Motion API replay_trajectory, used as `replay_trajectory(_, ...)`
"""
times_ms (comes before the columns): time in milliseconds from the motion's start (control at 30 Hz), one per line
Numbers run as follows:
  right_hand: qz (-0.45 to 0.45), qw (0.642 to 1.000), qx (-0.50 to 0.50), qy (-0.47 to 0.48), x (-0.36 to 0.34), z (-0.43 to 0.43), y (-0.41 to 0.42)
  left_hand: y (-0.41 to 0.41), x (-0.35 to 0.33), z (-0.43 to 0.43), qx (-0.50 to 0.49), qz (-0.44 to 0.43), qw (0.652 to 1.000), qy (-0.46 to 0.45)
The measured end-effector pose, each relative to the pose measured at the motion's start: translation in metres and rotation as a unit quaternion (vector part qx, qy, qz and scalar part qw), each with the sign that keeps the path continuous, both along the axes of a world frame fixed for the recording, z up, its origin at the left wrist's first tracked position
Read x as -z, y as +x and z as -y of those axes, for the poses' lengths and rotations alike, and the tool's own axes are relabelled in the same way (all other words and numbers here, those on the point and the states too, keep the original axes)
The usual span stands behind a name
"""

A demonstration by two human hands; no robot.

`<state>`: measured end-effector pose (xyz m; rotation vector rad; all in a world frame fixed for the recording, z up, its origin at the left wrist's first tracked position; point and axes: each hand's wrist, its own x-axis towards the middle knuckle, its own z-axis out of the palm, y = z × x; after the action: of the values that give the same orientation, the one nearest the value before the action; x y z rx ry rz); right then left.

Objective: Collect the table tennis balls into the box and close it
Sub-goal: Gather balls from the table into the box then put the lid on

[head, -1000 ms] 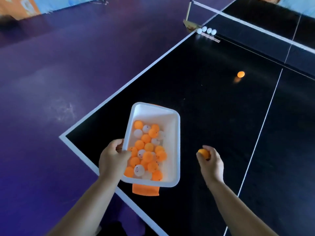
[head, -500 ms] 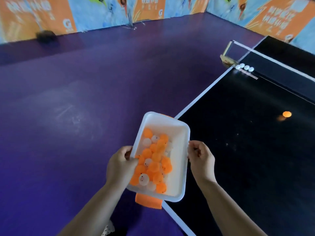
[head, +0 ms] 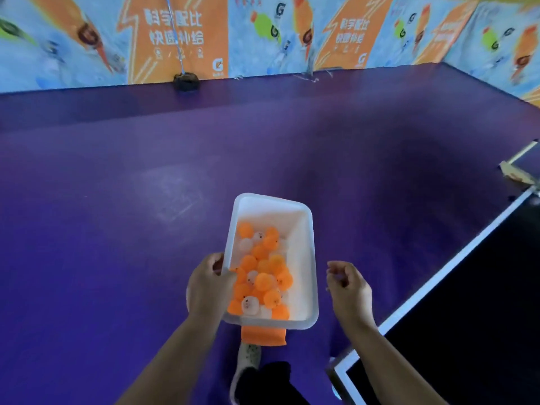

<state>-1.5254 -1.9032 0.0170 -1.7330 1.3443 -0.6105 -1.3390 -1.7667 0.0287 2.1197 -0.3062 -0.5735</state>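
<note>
A person's left hand (head: 209,285) grips the left rim of a white box (head: 271,211) of orange and white balls (head: 263,280), held above the purple floor (head: 117,229) beside the table (head: 473,317). The right hand (head: 349,290) hangs beside the box, loosely curled and holding nothing.

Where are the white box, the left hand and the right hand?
white box (head: 271,213): head view, bare far wall.
left hand (head: 209,285): head view, back of hand.
right hand (head: 349,290): head view, back of hand.

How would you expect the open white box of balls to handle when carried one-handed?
Probably light: the left hand alone grips its rim. Balls crowd the near end of the open box, so they likely roll and might spill.
</note>
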Motion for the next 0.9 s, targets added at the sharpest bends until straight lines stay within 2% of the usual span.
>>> replay_trajectory(233,0.042,0.997,-0.053,0.037,0.024,0.051,0.142,0.122,0.007,0.03,-0.057,-0.012,0.998,0.007)
replay_trajectory(500,0.054,0.992,-0.098,0.055,0.017,0.137,0.291,0.266,-0.009,0.114,-0.08,0.017,0.996,0.024)
replay_trajectory(700,0.046,0.994,-0.085,0.046,0.0,0.206,0.329,0.31,-0.012,0.205,-0.046,0.017,0.999,0.007)
replay_trajectory(900,0.052,0.997,0.035,0.051,-0.003,0.279,0.321,0.33,-0.01,0.327,0.091,0.027,0.995,0.003)
